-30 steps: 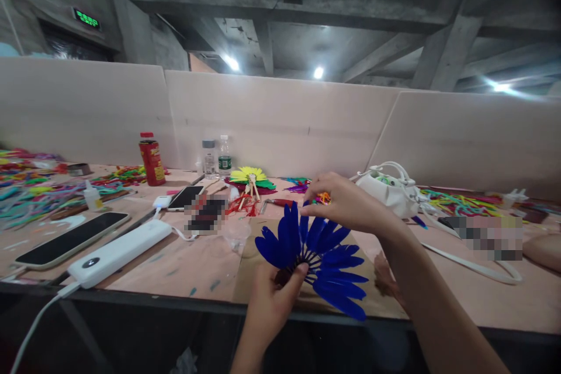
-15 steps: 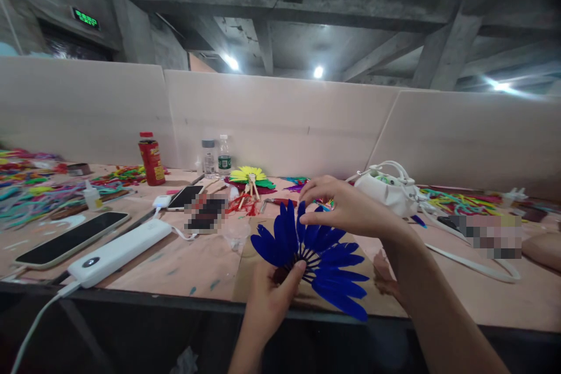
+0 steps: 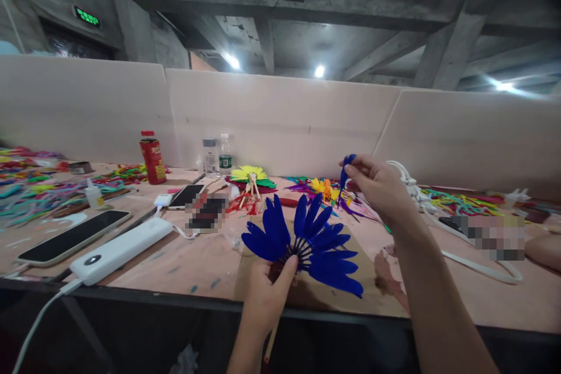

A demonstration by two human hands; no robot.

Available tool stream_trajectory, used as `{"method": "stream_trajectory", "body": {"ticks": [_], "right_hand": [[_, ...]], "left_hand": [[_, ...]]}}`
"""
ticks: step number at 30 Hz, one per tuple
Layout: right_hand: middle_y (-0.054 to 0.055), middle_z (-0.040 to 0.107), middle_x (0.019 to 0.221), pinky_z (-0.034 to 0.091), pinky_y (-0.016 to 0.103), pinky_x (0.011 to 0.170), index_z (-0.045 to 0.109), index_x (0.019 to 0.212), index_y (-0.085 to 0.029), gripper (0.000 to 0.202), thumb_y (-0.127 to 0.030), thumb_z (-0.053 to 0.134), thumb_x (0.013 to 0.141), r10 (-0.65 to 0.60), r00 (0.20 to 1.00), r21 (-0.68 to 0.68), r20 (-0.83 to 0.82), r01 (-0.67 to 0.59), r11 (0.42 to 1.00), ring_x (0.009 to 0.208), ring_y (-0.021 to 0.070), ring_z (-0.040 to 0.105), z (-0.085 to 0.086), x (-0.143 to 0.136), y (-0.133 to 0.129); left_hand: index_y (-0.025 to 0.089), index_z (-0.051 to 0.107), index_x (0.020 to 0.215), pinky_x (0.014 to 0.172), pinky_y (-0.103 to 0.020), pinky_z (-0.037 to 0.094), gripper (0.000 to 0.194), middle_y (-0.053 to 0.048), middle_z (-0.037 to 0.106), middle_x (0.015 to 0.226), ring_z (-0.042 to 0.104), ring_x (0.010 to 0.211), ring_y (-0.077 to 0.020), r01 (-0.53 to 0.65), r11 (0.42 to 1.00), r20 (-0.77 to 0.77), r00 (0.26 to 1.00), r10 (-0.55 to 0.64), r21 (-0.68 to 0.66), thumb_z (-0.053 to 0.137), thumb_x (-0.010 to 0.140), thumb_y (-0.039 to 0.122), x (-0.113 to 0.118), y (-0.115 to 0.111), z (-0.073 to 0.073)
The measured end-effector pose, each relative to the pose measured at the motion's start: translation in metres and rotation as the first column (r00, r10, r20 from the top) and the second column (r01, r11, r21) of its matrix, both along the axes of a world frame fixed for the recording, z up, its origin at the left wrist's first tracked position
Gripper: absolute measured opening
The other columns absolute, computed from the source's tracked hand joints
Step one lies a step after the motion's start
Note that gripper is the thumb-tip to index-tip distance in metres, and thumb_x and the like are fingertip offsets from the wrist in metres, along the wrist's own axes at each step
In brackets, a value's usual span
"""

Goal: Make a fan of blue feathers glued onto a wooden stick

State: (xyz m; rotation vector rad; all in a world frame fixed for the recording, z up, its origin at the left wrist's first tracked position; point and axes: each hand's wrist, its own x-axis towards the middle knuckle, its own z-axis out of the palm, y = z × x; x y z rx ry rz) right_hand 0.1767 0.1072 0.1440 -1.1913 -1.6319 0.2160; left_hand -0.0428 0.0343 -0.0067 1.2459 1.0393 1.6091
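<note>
A fan of dark blue feathers (image 3: 331, 266) spreads over a brown board (image 3: 363, 245) near the table's front edge. My left hand (image 3: 267, 289) grips it at the base, thumb pressed over the dark quills. A stick shows below that hand. Up and to the right, my right hand (image 3: 379, 184) pinches a single blue feather (image 3: 345, 175) between thumb and fingers, apart from the fan. There is a gap in the fan between its left feathers and the rest. Behind the fan lie orange and yellow feathers (image 3: 324, 189).
A red bottle (image 3: 153, 159), two clear bottles and a yellow feather flower (image 3: 249, 173) stand at the back. Phones and a white power bank (image 3: 120, 250) lie left. A white bag (image 3: 412, 187) and its strap are right, near another person's arm (image 3: 543, 252).
My right hand has moved up and right from the fan, now with one blue feather in its fingers. The fan has tilted slightly left, and a gap has opened in it.
</note>
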Motion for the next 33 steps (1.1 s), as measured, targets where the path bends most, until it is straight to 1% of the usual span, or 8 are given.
{"method": "stream_trajectory", "body": {"ticks": [5, 9, 13, 18, 21, 24, 28, 33], "right_hand": [[0.013, 0.078, 0.094, 0.051, 0.038, 0.08, 0.076, 0.09, -0.017, 0.019, -0.016, 0.057, 0.087, -0.13, 0.947, -0.088, 0.294, 0.162, 0.983, 0.092, 0.0297, 0.071, -0.024, 0.013, 0.025], [0.003, 0.074, 0.076, 0.052, 0.035, 0.076, 0.07, 0.074, -0.018, 0.015, -0.018, 0.067, 0.088, -0.088, 0.884, -0.208, 0.459, 0.203, 0.957, 0.076, 0.0206, 0.069, -0.049, 0.011, 0.036], [0.012, 0.078, 0.096, 0.053, 0.04, 0.086, 0.074, 0.094, -0.015, 0.01, -0.019, 0.067, 0.089, -0.158, 0.874, -0.135, 0.459, 0.244, 0.96, 0.092, 0.0261, 0.072, -0.061, 0.009, 0.037], [0.018, 0.07, 0.125, 0.049, 0.047, 0.103, 0.069, 0.119, -0.015, 0.03, -0.028, 0.059, 0.093, -0.227, 0.922, 0.084, 0.313, 0.211, 0.974, 0.12, 0.0326, 0.063, -0.047, -0.003, 0.009], [0.012, 0.064, 0.132, 0.048, 0.049, 0.106, 0.069, 0.115, -0.024, 0.026, -0.035, 0.067, 0.091, -0.095, 0.961, 0.218, 0.26, 0.038, 0.975, 0.126, 0.0306, 0.058, -0.034, -0.018, -0.02], [0.009, 0.054, 0.147, 0.034, 0.057, 0.117, 0.074, 0.11, -0.03, 0.021, -0.035, 0.074, 0.089, 0.041, 0.92, 0.239, 0.39, -0.144, 0.96, 0.141, 0.0327, 0.044, -0.021, -0.035, -0.043], [0.009, 0.052, 0.153, 0.03, 0.058, 0.119, 0.078, 0.091, -0.025, 0.014, -0.035, 0.083, 0.083, 0.169, 0.79, 0.048, 0.589, -0.243, 0.969, 0.147, 0.0368, 0.035, -0.009, -0.048, -0.05], [0.005, 0.071, 0.131, 0.041, 0.04, 0.111, 0.073, 0.073, -0.021, 0.014, -0.024, 0.078, 0.085, 0.465, 0.677, -0.216, 0.571, -0.422, 0.88, 0.127, 0.0269, 0.059, -0.001, -0.046, -0.036]], "left_hand": [[0.016, 0.073, 0.083, 0.051, -0.024, 0.047, 0.025, 0.003, 0.064, 0.052, 0.059, 0.048, -0.0145, -0.037, 0.999, 0.038, 0.999, 0.038, -0.021, 0.081, 0.076, 0.039, 0.003, -0.001, 0.004], [0.015, 0.073, 0.085, 0.05, -0.024, 0.049, 0.027, 0.003, 0.064, 0.055, 0.06, 0.047, -0.0142, -0.037, 0.999, 0.08, 0.996, 0.038, -0.022, 0.082, 0.074, 0.038, 0.003, 0.001, 0.002], [0.016, 0.071, 0.081, 0.051, -0.024, 0.049, 0.024, 0.003, 0.064, 0.054, 0.061, 0.048, -0.015, -0.047, 0.999, 0.067, 0.997, 0.048, -0.015, 0.081, 0.075, 0.037, 0.003, 0.001, 0.0], [0.015, 0.073, 0.082, 0.05, -0.025, 0.048, 0.025, 0.001, 0.064, 0.053, 0.061, 0.049, -0.0165, -0.066, 0.998, -0.017, 0.998, 0.066, -0.02, 0.078, 0.077, 0.039, 0.003, -0.001, 0.002], [0.015, 0.073, 0.083, 0.051, -0.026, 0.047, 0.025, 0.001, 0.065, 0.056, 0.061, 0.05, -0.0168, -0.046, 0.999, -0.026, 0.999, 0.046, -0.007, 0.078, 0.078, 0.04, 0.002, -0.003, 0.005], [0.016, 0.072, 0.082, 0.051, -0.024, 0.044, 0.025, 0.002, 0.059, 0.054, 0.056, 0.051, -0.0155, 0.069, 0.998, -0.069, 0.995, -0.068, 0.007, 0.076, 0.082, 0.041, 0.0, -0.006, 0.007], [0.017, 0.074, 0.101, 0.055, -0.024, 0.044, 0.027, 0.001, 0.061, 0.07, 0.054, 0.059, -0.0147, 0.193, 0.979, -0.146, 0.972, -0.182, 0.067, 0.075, 0.084, 0.038, -0.004, -0.006, 0.004], [0.018, 0.073, 0.1, 0.059, -0.026, 0.046, 0.027, 0.001, 0.058, 0.073, 0.054, 0.064, -0.0156, 0.26, 0.966, -0.191, 0.948, -0.253, 0.01, 0.073, 0.087, 0.042, -0.008, -0.004, -0.003]]}}
